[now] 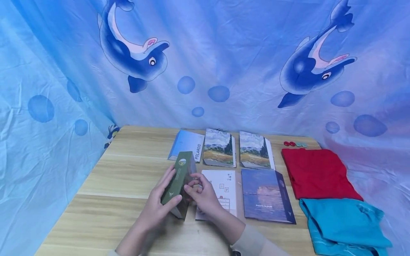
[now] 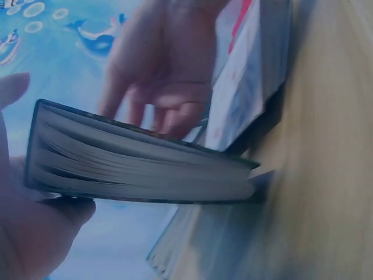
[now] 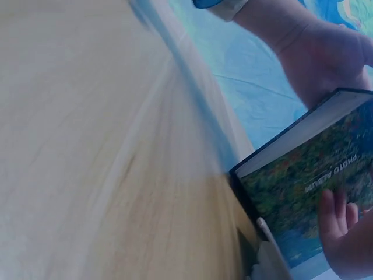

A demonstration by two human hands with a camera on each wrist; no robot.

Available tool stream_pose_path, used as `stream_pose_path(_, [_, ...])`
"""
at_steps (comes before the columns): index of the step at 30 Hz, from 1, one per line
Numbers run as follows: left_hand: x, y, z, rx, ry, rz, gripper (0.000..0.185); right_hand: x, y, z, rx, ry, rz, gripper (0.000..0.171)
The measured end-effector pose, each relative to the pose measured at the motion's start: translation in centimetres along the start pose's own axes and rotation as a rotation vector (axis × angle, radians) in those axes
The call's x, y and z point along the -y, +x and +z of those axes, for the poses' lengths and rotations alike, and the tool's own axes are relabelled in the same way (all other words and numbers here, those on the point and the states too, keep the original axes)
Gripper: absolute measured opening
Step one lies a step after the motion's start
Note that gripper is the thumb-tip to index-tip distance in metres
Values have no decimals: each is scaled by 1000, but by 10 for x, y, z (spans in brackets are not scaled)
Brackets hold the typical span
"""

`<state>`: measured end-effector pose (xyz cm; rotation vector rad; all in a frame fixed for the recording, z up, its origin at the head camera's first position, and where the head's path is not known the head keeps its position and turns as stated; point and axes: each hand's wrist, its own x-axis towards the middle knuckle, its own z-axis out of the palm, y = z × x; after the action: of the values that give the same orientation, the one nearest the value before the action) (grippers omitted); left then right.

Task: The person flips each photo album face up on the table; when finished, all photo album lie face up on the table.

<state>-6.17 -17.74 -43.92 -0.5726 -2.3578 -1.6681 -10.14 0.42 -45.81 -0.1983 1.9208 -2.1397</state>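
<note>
A thick green photo album [image 1: 178,183] stands on edge on the table, its spine turned up and tilted toward me. My left hand [image 1: 157,202] grips it across the spine, thumb on the near side and fingers along the far left side. In the left wrist view, the page edges of the album [image 2: 134,169] show between its two covers. My right hand [image 1: 203,193] touches the painted front cover, its fingers loosely bent. The right wrist view shows these fingertips [image 3: 329,204] on the cover below the "PHOTO ALBUM" lettering. Under my right forearm lies a white album [image 1: 227,190] with line drawings.
At the back lie a blue "POLAROID" album [image 1: 187,142] and two landscape-covered albums [image 1: 219,147] [image 1: 254,149]. A purple-blue photo album [image 1: 264,193] is to the right. Beyond it are folded red cloth [image 1: 320,174], teal cloth [image 1: 346,224] and small red and green discs [image 1: 289,144].
</note>
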Motion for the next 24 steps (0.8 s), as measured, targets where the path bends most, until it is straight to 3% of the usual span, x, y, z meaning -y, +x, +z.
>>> stream_pose_path(4, [-2, 4, -6, -47, 71, -40, 73, -5, 2, -1, -19, -78, 5, 50])
stream_pose_path(9, [4, 4, -14, -81, 103, -100, 68, -13, 5, -3, -10, -27, 49, 59])
stream_pose_path(19, [39, -6, -34, -157, -121, -257, 60, -20, 9, -1, 47, 132, 143, 69])
stream_pose_path(21, [43, -8, -34, -157, -126, -300, 59, -20, 9, -1, 64, 118, 142, 72])
stream_pose_path(24, [50, -8, -32, -135, -256, -384, 62, -19, 8, 0, 65, 57, 132, 81])
